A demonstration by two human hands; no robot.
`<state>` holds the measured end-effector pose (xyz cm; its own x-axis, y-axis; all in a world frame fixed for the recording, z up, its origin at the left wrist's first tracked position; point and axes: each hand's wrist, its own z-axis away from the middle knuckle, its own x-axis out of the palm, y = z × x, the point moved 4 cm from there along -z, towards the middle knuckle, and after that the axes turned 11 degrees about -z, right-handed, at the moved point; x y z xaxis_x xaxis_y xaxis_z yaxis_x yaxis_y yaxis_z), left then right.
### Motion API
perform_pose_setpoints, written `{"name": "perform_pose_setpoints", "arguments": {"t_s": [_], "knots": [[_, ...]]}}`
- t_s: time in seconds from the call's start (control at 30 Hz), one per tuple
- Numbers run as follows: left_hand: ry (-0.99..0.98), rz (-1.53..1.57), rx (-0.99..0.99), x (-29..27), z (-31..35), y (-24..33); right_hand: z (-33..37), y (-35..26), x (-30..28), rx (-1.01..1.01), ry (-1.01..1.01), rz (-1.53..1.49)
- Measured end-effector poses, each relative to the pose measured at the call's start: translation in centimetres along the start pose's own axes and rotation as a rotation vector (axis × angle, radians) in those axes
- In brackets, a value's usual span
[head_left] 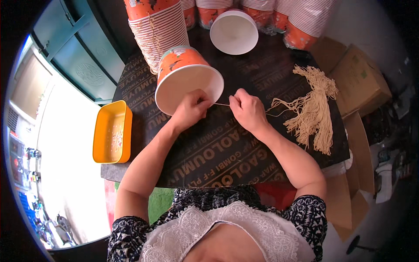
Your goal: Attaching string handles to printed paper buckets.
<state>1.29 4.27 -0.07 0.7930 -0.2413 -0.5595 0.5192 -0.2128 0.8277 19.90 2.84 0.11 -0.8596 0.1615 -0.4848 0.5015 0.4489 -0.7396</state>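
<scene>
My left hand (192,107) is closed at the lower right rim of an orange paper bucket (181,85), which tilts with its white mouth toward me. Between my two hands a short length of thin beige cord (222,104) is stretched taut. My right hand (248,110) is a closed fist around this cord, just right of the bucket. From behind the right wrist more cord leads toward a loose bundle of beige cords (315,109) on the right side of the table. My fingers hide where the cord meets the bucket.
A tall stack of orange buckets (159,37) with cords hanging on it stands behind the bucket. A white bowl-like tub (234,32) and several wrapped stacks (312,17) line the back. A yellow bin (124,135) sits at the table's left edge. Cardboard boxes (364,81) stand right.
</scene>
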Motion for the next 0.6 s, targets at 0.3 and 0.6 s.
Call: {"name": "perform_pose_setpoints", "arguments": {"t_s": [0.3, 0.6], "knots": [[-0.029, 0.066, -0.089, 0.3, -0.3, -0.1, -0.5, -2.2, -0.7, -0.444, 0.049, 0.126], [-0.024, 0.186, -0.053, 1.5, 0.2, 0.4, 1.2, -2.4, 1.7, -0.157, -0.055, -0.107]]}}
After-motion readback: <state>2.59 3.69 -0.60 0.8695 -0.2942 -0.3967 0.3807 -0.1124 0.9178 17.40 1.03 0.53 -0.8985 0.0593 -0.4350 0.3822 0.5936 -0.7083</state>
